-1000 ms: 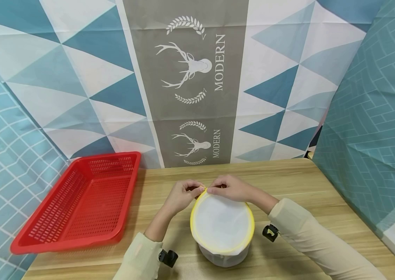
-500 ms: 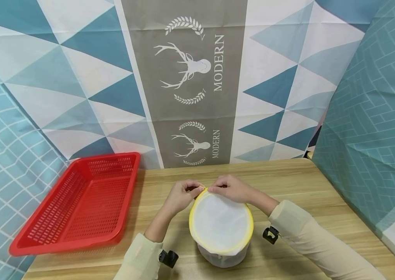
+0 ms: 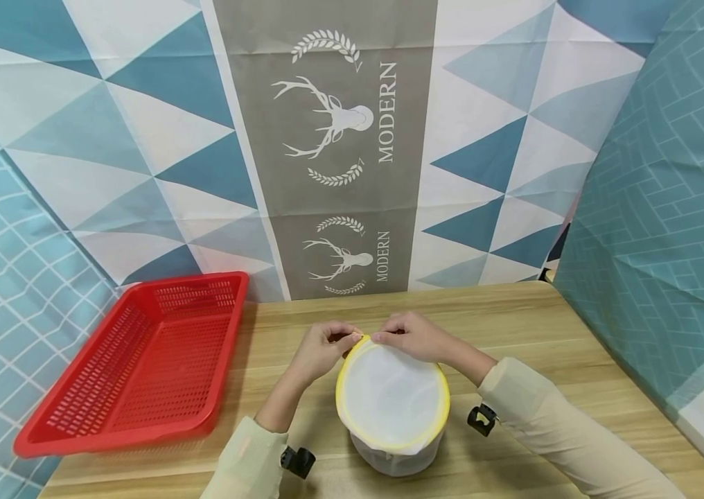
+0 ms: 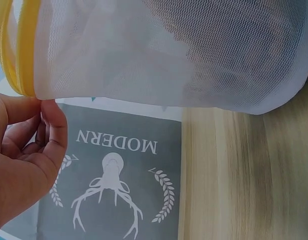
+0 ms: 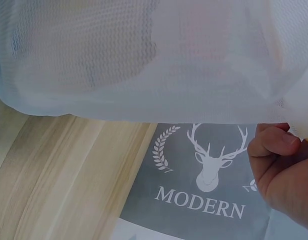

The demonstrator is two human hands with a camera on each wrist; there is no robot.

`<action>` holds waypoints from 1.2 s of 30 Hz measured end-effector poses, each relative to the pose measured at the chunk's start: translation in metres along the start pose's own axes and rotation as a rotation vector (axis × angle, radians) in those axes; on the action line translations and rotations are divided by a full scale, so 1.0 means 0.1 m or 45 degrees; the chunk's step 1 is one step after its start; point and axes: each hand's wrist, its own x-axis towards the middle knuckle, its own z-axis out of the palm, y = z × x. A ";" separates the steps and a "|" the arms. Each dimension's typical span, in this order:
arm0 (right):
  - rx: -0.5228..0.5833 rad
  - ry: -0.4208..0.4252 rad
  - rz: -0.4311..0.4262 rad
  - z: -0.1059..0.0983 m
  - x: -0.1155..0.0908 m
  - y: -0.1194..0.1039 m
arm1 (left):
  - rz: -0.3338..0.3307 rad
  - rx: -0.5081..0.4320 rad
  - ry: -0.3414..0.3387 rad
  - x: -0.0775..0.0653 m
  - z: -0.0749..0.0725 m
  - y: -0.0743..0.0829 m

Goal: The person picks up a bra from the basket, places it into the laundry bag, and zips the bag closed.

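Observation:
A round white mesh bag [image 3: 392,395] with yellow trim [image 3: 341,391] stands upright on the table, its flat white top facing the head camera. At the far edge of that top, my left hand [image 3: 319,351] pinches the trim between thumb and forefinger. Just right of it, my right hand [image 3: 417,337] grips the same edge, thumb on top. In the left wrist view the fingertips of the left hand [image 4: 31,145] meet right under the yellow trim [image 4: 26,50]. Dark, indistinct contents show through the mesh in both wrist views. The right hand [image 5: 286,170] has its fingers curled at the bag's edge.
To the left, a red perforated plastic basket [image 3: 227,360] stands on the wood-grain table [image 3: 502,430], overhanging its left side in the head view. Patterned cloth [image 3: 352,166] hangs behind the table, with teal cloth [image 3: 664,229] along the right side.
The left fingertips have moved slightly left along the trim, so the gap to the right thumb is a little wider. The head view has shifted slightly. Both hands keep their hold.

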 end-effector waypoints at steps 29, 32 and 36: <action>0.151 -0.037 0.030 -0.02 0.03 -0.01 | -0.152 -0.025 -0.117 0.04 -0.09 0.17; 0.151 -0.016 0.059 -0.02 0.03 -0.03 | -0.152 -0.021 -0.125 0.05 -0.10 0.20; 0.154 0.000 0.102 -0.03 0.02 -0.07 | -0.157 -0.014 -0.132 0.07 -0.12 0.24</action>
